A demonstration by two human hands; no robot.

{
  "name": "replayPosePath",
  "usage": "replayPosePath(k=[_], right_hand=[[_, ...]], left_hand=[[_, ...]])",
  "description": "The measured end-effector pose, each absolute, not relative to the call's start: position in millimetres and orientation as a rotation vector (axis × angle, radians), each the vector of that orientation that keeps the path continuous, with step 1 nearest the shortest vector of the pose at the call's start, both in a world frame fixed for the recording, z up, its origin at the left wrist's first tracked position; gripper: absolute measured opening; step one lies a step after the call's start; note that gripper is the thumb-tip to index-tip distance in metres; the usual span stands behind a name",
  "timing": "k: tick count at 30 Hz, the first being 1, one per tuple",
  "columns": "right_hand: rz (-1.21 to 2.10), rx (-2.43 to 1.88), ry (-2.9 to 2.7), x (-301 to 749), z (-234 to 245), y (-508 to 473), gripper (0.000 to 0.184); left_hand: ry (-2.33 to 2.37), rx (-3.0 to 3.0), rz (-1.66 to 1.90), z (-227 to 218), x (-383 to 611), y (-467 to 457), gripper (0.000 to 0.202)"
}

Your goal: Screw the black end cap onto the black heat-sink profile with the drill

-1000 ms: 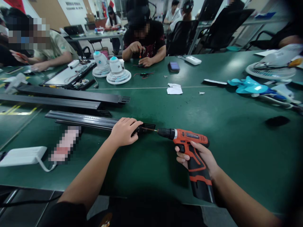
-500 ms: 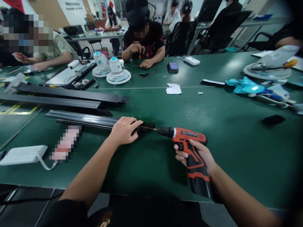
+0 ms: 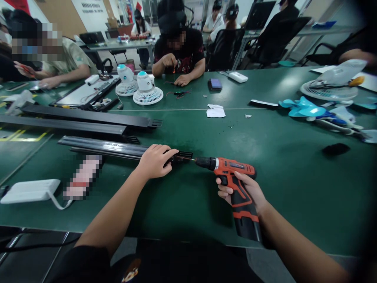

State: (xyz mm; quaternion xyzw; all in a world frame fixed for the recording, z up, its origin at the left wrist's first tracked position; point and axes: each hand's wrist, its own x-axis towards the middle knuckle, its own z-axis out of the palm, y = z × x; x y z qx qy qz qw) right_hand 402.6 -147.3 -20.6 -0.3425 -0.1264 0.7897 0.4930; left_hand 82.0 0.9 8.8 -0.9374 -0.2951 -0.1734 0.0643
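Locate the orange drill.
In the head view, the orange drill is right of centre, in the right hand, its bit pointing left toward the black bars under the left hand.

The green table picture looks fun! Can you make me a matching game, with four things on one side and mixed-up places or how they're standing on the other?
Things:
1. orange-and-black pistol-shaped drill
2. long shiny black rail
3. two white fans with turquoise tops
4. bright turquoise plastic blades

Places and states:
A. standing on their round cages
B. near the picture's right edge
C. held in the right grip
D. under the left grip

Right pairs: 1-C, 2-D, 3-A, 4-B
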Motion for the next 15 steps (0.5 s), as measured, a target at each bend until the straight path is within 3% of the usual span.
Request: replayPosePath(k=[15], right_hand=[[1.927, -0.78, -0.31, 405.6, -28.3, -147.4, 0.029]], left_hand=[[-0.883, -2.825, -0.519, 9.1, 82.2, 1.1, 0.048]])
